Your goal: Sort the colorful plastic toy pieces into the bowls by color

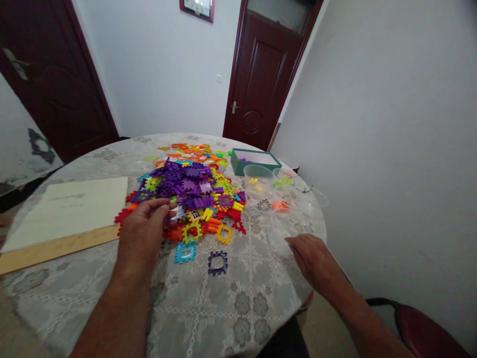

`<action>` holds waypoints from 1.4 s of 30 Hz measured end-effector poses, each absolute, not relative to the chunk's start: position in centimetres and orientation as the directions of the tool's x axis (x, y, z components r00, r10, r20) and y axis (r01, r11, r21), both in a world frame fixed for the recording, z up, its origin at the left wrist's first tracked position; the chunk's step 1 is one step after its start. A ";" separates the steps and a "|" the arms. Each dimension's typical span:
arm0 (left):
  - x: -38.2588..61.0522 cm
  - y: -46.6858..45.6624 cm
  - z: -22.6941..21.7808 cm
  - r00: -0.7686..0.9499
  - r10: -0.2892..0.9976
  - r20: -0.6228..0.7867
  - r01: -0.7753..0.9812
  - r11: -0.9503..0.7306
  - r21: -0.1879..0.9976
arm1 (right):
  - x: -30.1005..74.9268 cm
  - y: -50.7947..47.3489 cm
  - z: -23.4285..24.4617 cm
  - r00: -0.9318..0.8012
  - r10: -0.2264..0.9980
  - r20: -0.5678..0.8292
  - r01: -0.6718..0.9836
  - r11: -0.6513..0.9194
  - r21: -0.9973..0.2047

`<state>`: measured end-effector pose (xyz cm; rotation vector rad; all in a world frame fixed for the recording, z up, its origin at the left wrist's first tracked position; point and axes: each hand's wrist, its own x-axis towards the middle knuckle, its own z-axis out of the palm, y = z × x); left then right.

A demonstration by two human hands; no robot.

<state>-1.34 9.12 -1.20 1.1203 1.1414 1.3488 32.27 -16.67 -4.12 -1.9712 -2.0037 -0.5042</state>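
My left hand (143, 226) is at the front left of a heap of coloured plastic building pieces (186, 181), its thumb and fingers closed on a whitish plastic piece (178, 213). Purple pieces top the heap, with red, yellow, green and orange ones around them. My right hand (309, 256) is at the table's right side, fingers together at the edge of a clear plastic tub (279, 233); its fingertips are partly hidden. In front of the heap lie a light blue window piece (185, 252) and a dark purple square frame (218, 262).
A green box (238, 168) holds some purple pieces at the back right. Before it stands a clear tub (257, 169) with yellow pieces; more clear tubs hold green and orange pieces. A cream folder (70, 209) lies left. A dark red chair (425, 328) is at lower right.
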 end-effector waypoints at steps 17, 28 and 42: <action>-3.9 9.1 -0.2 -0.092 0.976 0.196 0.150 -0.181 0.972 | 27.2 -15.9 -1.2 -0.068 0.824 0.563 0.985 0.145 -0.094; -5.1 8.3 0.4 0.109 0.934 0.341 0.615 -0.333 0.715 | 19.5 -1.1 -3.0 -0.060 0.976 0.208 0.978 0.100 -0.185; -5.0 6.8 -0.2 0.303 0.897 0.322 0.685 -0.440 0.581 | 21.6 -0.9 -5.4 -0.175 0.962 0.208 0.872 0.250 -0.421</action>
